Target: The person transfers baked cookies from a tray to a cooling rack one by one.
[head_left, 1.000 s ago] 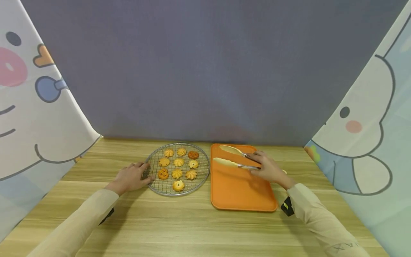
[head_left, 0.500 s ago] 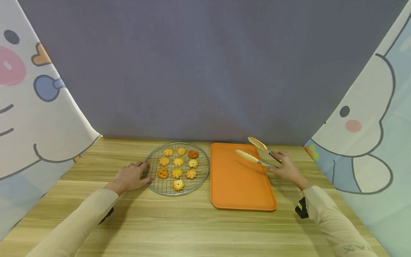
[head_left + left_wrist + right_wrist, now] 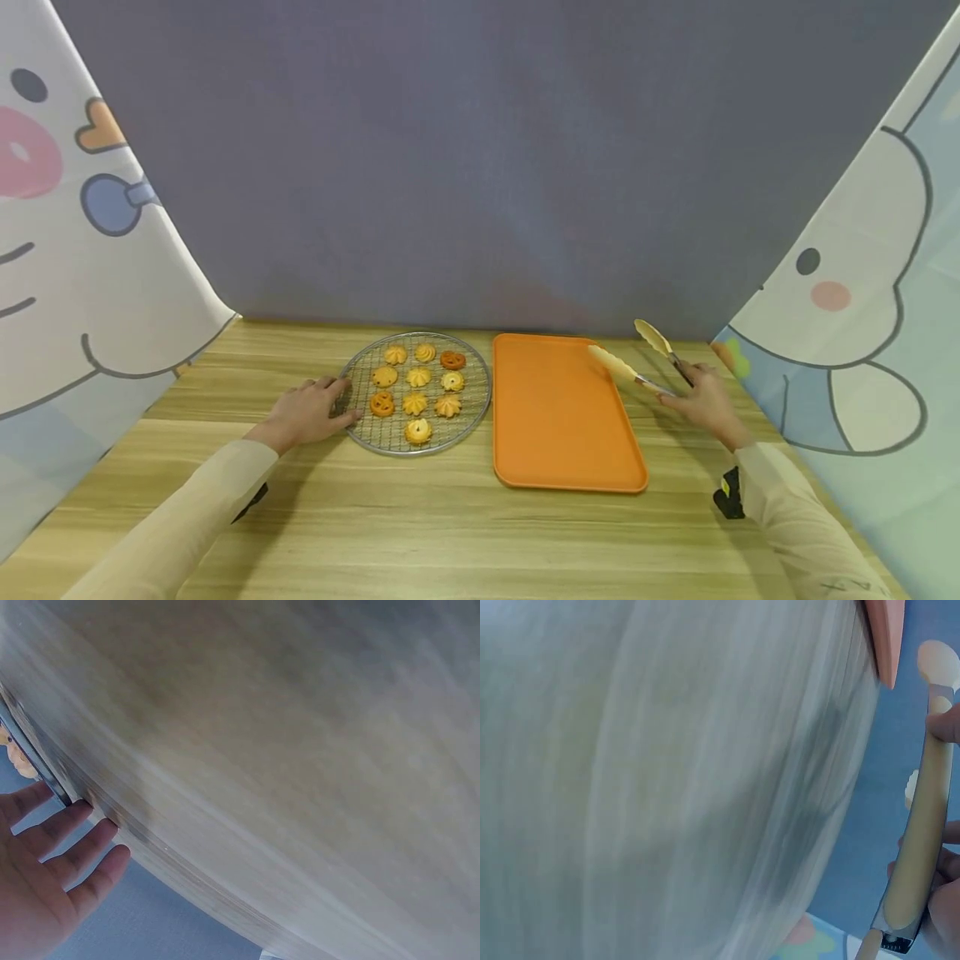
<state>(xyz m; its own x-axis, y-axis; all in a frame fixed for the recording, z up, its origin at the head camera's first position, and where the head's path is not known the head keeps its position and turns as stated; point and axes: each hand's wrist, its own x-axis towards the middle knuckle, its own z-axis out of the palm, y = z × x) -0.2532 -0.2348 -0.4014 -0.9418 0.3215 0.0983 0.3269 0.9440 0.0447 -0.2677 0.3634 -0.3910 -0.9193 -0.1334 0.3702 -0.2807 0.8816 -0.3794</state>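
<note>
My left hand (image 3: 303, 414) rests at the left rim of a round wire cooling rack (image 3: 417, 453). In the left wrist view its fingers (image 3: 81, 855) stretch out, some touching the rack's edge. Several cookies (image 3: 417, 378) sit on the rack in rows, among them pretzel shapes and piped swirls. At the right, my right hand (image 3: 708, 406) grips a pair of tongs (image 3: 617, 365) with cream scalloped tips. The tongs are spread, pointing away and to the left, with nothing between the tips. Their long handle (image 3: 922, 825) shows in the right wrist view, thumb pressing on it.
Between the rack and the tongs lies an orange rectangular tray (image 3: 566, 425), bare, on the wooden table (image 3: 420, 533). A grey cloth wall (image 3: 480, 167) rises behind, and cartoon-printed panels (image 3: 847, 333) stand on both sides.
My right hand has carried the tongs rightward from above the orange tray to beyond its far right corner, tips still spread. The left hand, rack and cookies stay in place.
</note>
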